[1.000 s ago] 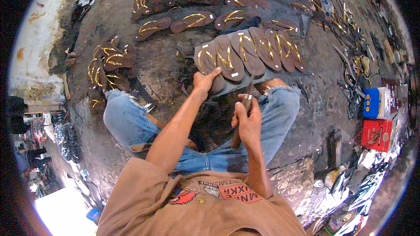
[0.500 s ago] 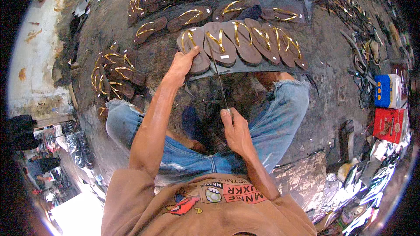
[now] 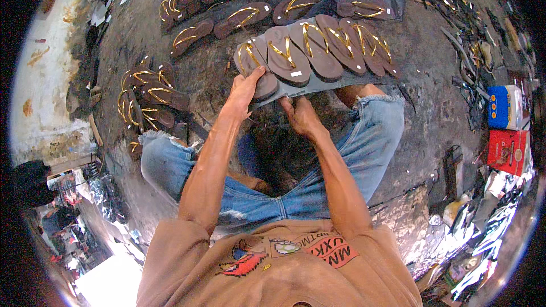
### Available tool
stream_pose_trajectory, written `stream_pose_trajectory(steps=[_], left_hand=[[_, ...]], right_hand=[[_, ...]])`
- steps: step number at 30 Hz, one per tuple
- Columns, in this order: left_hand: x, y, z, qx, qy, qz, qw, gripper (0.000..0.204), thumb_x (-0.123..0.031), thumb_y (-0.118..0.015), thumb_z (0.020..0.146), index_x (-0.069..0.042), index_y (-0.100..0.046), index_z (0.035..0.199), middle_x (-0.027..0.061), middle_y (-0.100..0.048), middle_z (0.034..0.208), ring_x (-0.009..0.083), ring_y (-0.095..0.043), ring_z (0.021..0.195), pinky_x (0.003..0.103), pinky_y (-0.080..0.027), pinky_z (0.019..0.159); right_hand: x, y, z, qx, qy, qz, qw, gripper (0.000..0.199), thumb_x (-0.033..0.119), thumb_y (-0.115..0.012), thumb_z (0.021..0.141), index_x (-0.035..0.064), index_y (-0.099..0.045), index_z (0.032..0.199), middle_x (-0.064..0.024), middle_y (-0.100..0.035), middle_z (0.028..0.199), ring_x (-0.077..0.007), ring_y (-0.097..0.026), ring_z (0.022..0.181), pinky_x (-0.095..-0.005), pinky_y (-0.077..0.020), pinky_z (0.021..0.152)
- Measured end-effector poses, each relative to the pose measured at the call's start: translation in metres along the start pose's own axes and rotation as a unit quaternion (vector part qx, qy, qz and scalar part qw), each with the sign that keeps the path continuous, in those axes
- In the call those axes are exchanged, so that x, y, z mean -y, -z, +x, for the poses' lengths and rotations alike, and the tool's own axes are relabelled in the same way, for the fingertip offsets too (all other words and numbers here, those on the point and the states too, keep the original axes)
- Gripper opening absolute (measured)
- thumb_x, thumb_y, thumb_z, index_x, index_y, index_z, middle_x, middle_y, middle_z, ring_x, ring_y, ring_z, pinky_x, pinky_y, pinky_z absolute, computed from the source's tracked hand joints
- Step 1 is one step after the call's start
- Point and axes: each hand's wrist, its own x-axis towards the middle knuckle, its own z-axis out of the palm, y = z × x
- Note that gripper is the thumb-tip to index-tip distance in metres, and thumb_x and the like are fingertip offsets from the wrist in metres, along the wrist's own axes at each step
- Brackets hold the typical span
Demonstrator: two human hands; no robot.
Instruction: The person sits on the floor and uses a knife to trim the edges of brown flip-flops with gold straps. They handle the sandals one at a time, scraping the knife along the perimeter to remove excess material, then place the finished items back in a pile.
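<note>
I sit cross-legged on a dark floor. A grey board (image 3: pixel 324 84) lies in front of my knees with several brown sandals with gold straps (image 3: pixel 324 42) laid side by side on it. My left hand (image 3: pixel 245 88) grips the heel end of the leftmost sandal (image 3: pixel 253 59). Just to its right, my right hand (image 3: pixel 300 115) is at the board's near edge, fingers curled on it. Whether that hand also holds a thin tool is hidden.
More brown sandals lie in rows beyond the board (image 3: pixel 244 17) and in a heap at the left (image 3: pixel 148 99). A blue box (image 3: pixel 503 108) and a red box (image 3: pixel 509 150) sit at the right, with scattered tools (image 3: pixel 472 85) and scraps nearby.
My right hand has risen from my lap to the board's near edge; the thin rod it held earlier no longer shows. My left hand stayed on the leftmost sandal.
</note>
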Motion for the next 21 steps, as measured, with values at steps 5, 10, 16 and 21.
stream_pose_trajectory(steps=[5, 10, 16, 21], left_hand=[[-0.024, -0.019, -0.040, -0.033, 0.019, -0.021, 0.999, 0.058, -0.052, -0.072, 0.088, -0.008, -0.064, 0.125, 0.0061, -0.071, 0.113, 0.0225, -0.066, 0.103, 0.035, -0.053, 0.086], [-0.013, 0.001, -0.027, 0.002, 0.058, -0.044, 0.997, 0.057, -0.057, -0.072, 0.085, -0.015, -0.064, 0.123, 0.0023, -0.067, 0.119, 0.0201, -0.061, 0.109, 0.043, -0.049, 0.092], [-0.026, -0.022, -0.032, 0.005, 0.047, -0.055, 0.997, 0.052, -0.049, -0.072, 0.089, -0.007, -0.065, 0.118, 0.0057, -0.070, 0.111, 0.0214, -0.065, 0.095, 0.038, -0.054, 0.081], [-0.017, -0.008, -0.038, 0.000, 0.029, -0.075, 0.997, 0.050, -0.040, -0.070, 0.093, 0.004, -0.063, 0.117, 0.0102, -0.070, 0.106, 0.0211, -0.067, 0.092, 0.037, -0.055, 0.078]], right_hand=[[0.004, -0.011, 0.015, -0.077, 0.055, -0.050, 0.994, 0.058, 0.043, -0.061, 0.097, -0.0031, -0.057, 0.132, -0.0329, -0.058, 0.133, -0.0501, -0.054, 0.125, -0.0499, -0.0462, 0.105], [-0.028, -0.051, 0.055, -0.179, 0.220, -0.100, 0.954, 0.044, 0.030, -0.064, 0.094, 0.0043, -0.062, 0.130, -0.0273, -0.063, 0.129, -0.0459, -0.057, 0.121, -0.0488, -0.0479, 0.103], [-0.106, -0.083, 0.119, -0.437, 0.324, -0.320, 0.776, 0.047, 0.037, -0.071, 0.086, 0.0073, -0.067, 0.122, -0.0190, -0.068, 0.119, -0.0366, -0.065, 0.113, -0.0564, -0.0546, 0.090], [-0.068, -0.042, 0.130, -0.072, 0.144, -0.301, 0.940, 0.049, 0.046, -0.061, 0.092, 0.0053, -0.066, 0.119, -0.0148, -0.068, 0.103, -0.0291, -0.064, 0.092, -0.0479, -0.0538, 0.077]])
